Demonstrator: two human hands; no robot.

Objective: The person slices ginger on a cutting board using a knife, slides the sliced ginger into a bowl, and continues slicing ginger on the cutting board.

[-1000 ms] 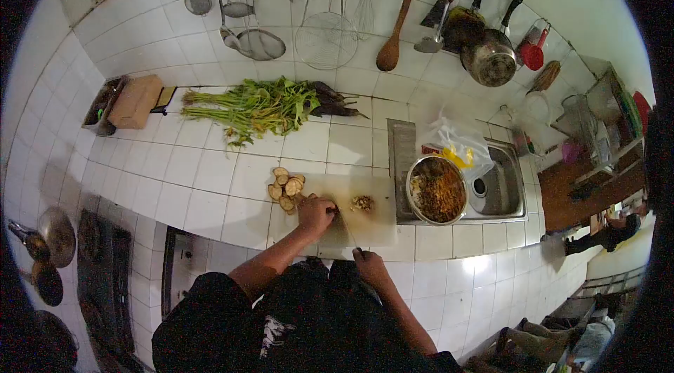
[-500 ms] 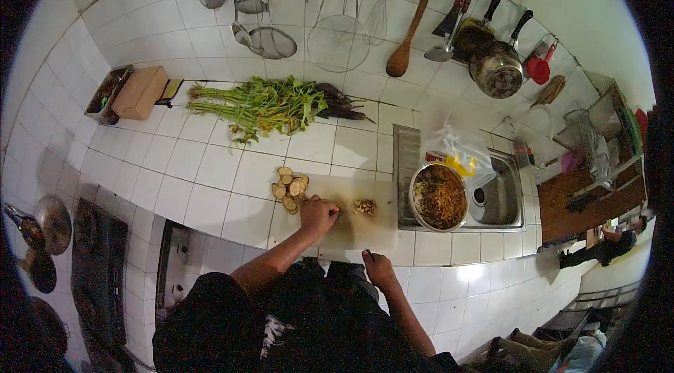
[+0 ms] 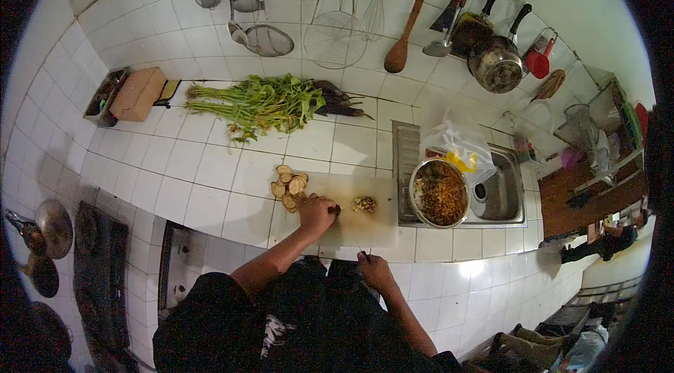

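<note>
On the pale cutting board (image 3: 379, 232), the fingers of my left hand (image 3: 317, 214) are pinched on a small dark piece too small to name. At the board's front edge my right hand (image 3: 377, 273) is closed round the dark handle of a knife, whose blade is blurred and points toward the left hand's fingertips. Round brown slices (image 3: 288, 186) lie in a pile at the board's left corner. A small heap of chopped pieces (image 3: 364, 204) sits right of the left hand.
A metal bowl (image 3: 439, 192) of mixed food stands by the sink (image 3: 504, 187), beside a plastic bag (image 3: 456, 148). Leafy greens (image 3: 260, 106) and dark eggplants (image 3: 340, 100) lie along the wall. Utensils and pans hang above. A person (image 3: 605, 243) is far right.
The view has shifted slightly. Both hands remain near the same places over the board, with the knife tilting a little in my right hand.
</note>
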